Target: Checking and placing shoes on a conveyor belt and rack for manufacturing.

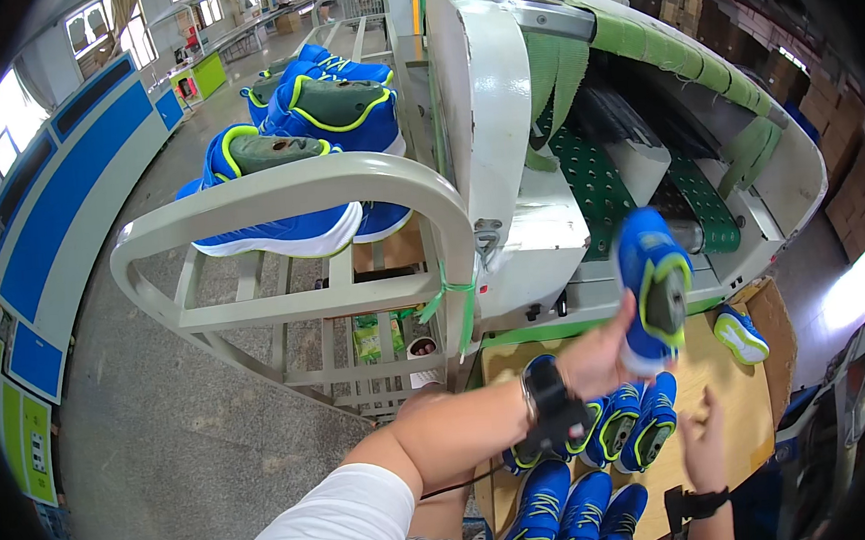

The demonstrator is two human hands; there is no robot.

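Note:
My left hand (602, 356) grips a blue sneaker (655, 290) with yellow-green trim and a dark green shoe last inside. It holds the sneaker up, toe pointing away, in front of the machine's opening. Below it, several like sneakers (619, 425) stand in a row on the wooden table (727, 390), lasts in them. More blue sneakers (582, 515) lie nearer to me, laces showing. My right hand (703, 440) is over the table, right of the row, holding nothing, its fingers loosely bent and apart. Both wrists wear black straps.
The white machine (485, 86) has green perforated conveyor belts (592, 179) and green cloth strips. Left of it, a metal rack (297, 194) carries several blue sneakers (331, 107). One sneaker (741, 336) lies tilted by a cardboard sheet (770, 337) at the table's far right.

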